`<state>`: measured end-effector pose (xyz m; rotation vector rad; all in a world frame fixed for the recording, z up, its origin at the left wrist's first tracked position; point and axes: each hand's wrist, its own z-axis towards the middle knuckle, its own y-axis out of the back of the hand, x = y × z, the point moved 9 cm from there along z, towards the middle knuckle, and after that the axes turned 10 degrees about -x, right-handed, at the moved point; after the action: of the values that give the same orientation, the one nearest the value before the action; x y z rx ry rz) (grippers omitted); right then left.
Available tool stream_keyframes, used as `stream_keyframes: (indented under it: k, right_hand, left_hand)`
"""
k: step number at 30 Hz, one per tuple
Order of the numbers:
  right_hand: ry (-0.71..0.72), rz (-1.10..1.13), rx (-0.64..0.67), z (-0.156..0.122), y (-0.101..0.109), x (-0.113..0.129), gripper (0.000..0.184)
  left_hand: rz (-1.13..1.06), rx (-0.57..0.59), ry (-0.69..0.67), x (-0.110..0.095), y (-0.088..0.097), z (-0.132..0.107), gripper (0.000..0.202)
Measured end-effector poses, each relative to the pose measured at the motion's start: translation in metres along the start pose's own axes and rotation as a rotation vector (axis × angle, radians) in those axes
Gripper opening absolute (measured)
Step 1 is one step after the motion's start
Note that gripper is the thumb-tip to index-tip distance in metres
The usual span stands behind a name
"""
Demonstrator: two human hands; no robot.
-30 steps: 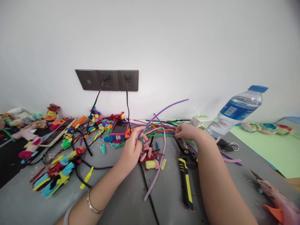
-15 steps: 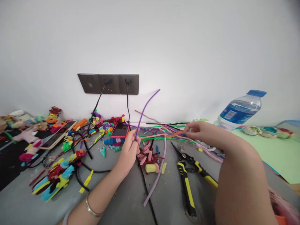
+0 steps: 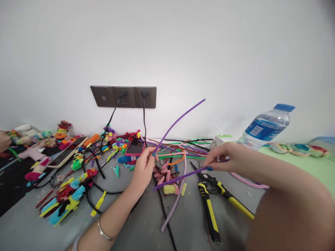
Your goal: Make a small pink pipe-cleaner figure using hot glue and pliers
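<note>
Left hand (image 3: 144,167): thumb and fingers pinched together on a long, thin, purple fuzzy craft stem (image 3: 180,118), which rises from the grip in a curve up and to the right, its tip in front of the white wall. Right hand (image 3: 222,155): thumb and fingertips closed on a second purple fuzzy craft stem (image 3: 180,178), which slants down and to the left, its free end between the two hands. This second stem passes in front of a heap of short pink fuzzy pieces (image 3: 166,172); contact with the heap cannot be told.

Just below the heap: a stubby pale-yellow fuzzy roll (image 3: 169,189). A flat lilac fuzzy strip (image 3: 173,208) curves down beside it over the grey tabletop. Behind, between the hands, long green fuzzy stems (image 3: 201,157) lie crosswise among others.

Below the right hand: cutting pliers with black-and-yellow handles (image 3: 208,209), lying with handles spread apart.

Farther left: a dark-screened phone with a pink rim (image 3: 135,147), near the left hand; beyond it, multicoloured fuzzy figures. Farther right: a clear plastic bottle with blue cap and label (image 3: 267,127), tilted. At the far left edge, part of another person's hand (image 3: 4,141).
</note>
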<state>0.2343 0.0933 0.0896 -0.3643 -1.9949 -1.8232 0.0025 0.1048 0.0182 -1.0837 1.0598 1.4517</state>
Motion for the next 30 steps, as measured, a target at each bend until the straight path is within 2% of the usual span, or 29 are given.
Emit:
stream_keyframes:
  k: [1, 3, 5, 7, 9, 12, 15, 16, 17, 20, 22, 26, 30]
  right_hand:
    - [0.041, -0.002, 0.090, 0.001, -0.015, 0.013, 0.010]
    - [0.111, -0.013, 0.138, 0.006, -0.033, 0.038, 0.012]
    - [0.163, -0.004, 0.034, 0.016, -0.034, 0.058, 0.011]
    - [0.175, 0.026, -0.089, 0.024, -0.028, 0.065, 0.012]
    - [0.172, 0.090, -0.169, 0.031, -0.020, 0.064, 0.011]
    - [0.141, 0.212, -0.312, 0.041, -0.005, 0.048, 0.021]
    - [-0.039, 0.179, -0.565, 0.051, 0.007, 0.013, 0.033]
    - [-0.097, 0.128, -0.595, 0.055, 0.004, 0.002, 0.033]
    - [-0.119, 0.083, -0.558, 0.061, -0.005, -0.004, 0.031]
    - [-0.065, 0.009, -0.329, 0.079, -0.043, -0.010, 0.018]
    - [-0.026, -0.047, -0.253, 0.084, -0.059, -0.010, 0.020]
    - [-0.033, -0.160, -0.275, 0.086, -0.067, -0.012, 0.020]
    - [-0.091, -0.136, -0.338, 0.085, -0.056, -0.015, 0.020]
  left_hand:
    - [0.066, 0.027, -0.049, -0.005, -0.002, -0.002, 0.024]
    - [0.188, 0.106, -0.182, -0.019, -0.008, -0.008, 0.024]
    - [0.283, 0.199, -0.296, -0.030, -0.018, -0.017, 0.022]
    - [0.370, 0.278, -0.329, -0.030, -0.025, -0.022, 0.019]
    - [0.450, 0.306, -0.303, -0.024, -0.027, -0.022, 0.015]
    - [0.492, 0.215, -0.271, -0.017, -0.018, -0.012, 0.019]
    - [0.349, 0.083, -0.220, -0.014, -0.003, -0.003, 0.021]
    - [0.274, 0.063, -0.183, -0.012, -0.001, -0.001, 0.020]
    - [0.204, 0.052, -0.145, -0.009, 0.001, 0.001, 0.019]
    - [0.073, -0.003, -0.062, -0.003, 0.005, 0.003, 0.016]
    - [0.004, -0.050, -0.027, -0.001, 0.008, 0.004, 0.015]
    - [-0.174, -0.094, 0.077, 0.004, 0.009, 0.005, 0.012]
    - [-0.339, -0.159, 0.112, 0.002, 0.015, 0.009, 0.011]
